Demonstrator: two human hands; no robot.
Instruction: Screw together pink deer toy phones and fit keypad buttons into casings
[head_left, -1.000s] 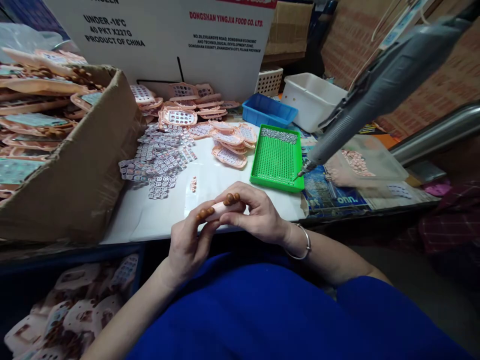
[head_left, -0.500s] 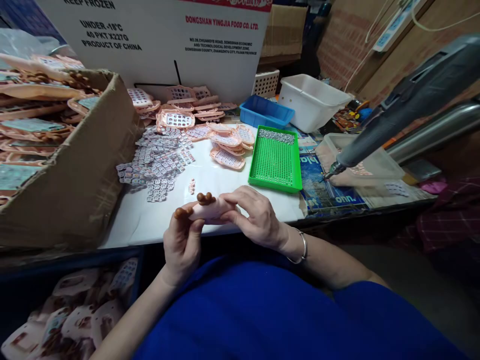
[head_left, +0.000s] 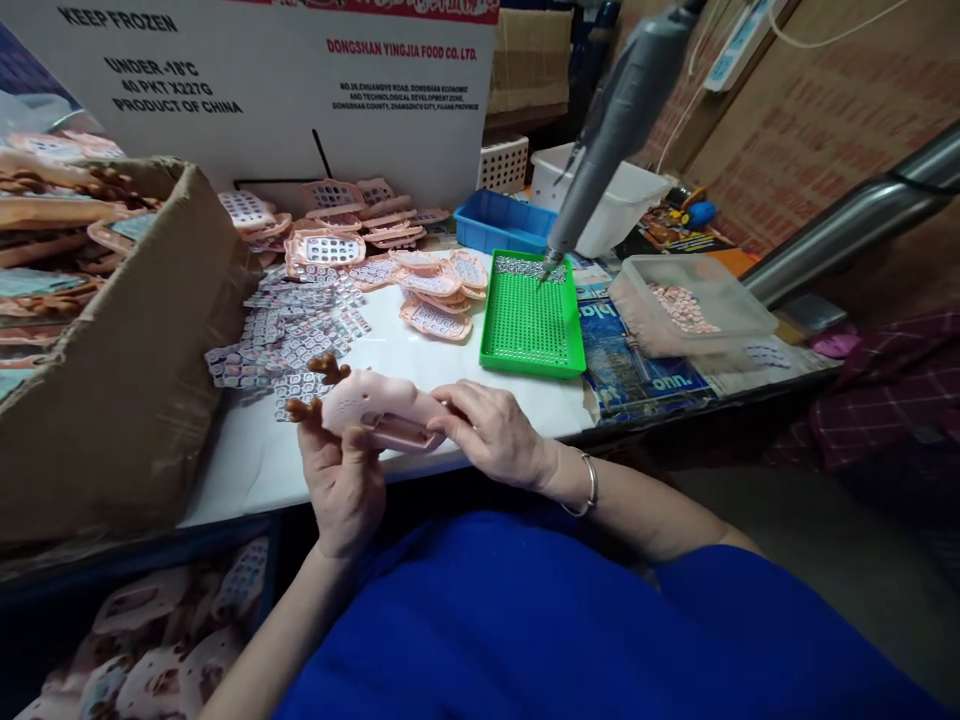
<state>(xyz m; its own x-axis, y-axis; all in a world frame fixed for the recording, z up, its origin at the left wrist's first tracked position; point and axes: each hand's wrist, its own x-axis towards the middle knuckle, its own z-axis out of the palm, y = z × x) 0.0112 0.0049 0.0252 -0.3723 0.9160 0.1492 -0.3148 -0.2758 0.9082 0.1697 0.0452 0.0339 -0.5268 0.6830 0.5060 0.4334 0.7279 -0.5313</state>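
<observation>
A pale pink plastic housing with brown antler-like knobs is held over the table's front edge, its face with a rectangular recess turned up. My left hand grips its left end by the antlers, thumb on the near edge. My right hand pinches its right end between thumb and fingers. Beyond it lie sheets of small printed keypads and a pile of pink panels. The green perforated tray holds small silver screws at its far end, with the hanging grey electric screwdriver tip over it.
On the left stands a cardboard box full of pink parts; below it, a dark blue bin with more housings. A blue tray, a white tub and a clear container of small pink pieces stand right.
The housing has turned so its recessed face shows, and both hands have moved slightly left with it. The screwdriver has swung left from the clear container to over the green tray.
</observation>
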